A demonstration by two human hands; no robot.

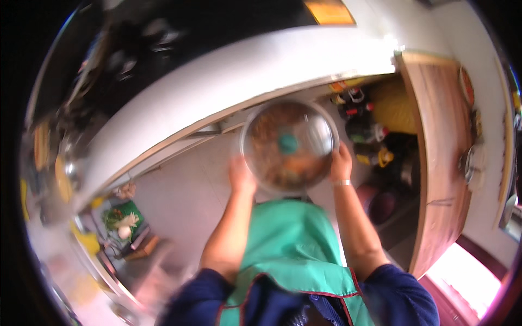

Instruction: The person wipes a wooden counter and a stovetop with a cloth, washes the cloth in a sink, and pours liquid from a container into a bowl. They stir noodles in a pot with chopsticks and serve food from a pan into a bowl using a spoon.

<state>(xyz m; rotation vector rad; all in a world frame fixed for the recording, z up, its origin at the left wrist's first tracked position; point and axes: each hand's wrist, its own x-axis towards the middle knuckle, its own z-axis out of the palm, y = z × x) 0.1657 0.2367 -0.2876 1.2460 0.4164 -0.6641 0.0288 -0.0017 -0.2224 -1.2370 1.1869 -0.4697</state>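
Note:
Out in front of my green apron [293,228] I hold a round, shiny pan-like vessel [266,157] level between both hands. Brown and orange patches show across its face, with a teal spot at the centre; motion blur hides whether this is food under a clear lid or a reflection. My left hand [241,173] grips the left rim, its fingers smeared and partly hidden. On the opposite rim, my right hand [341,163] is closed, with a band around that wrist.
A pale counter edge [228,70] curves across ahead. Bottles [361,108] stand on a shelf at right, beside a wooden panel [437,163]. At lower left, vegetables [125,225] lie on a green surface. A dark stovetop area [179,32] lies beyond the counter.

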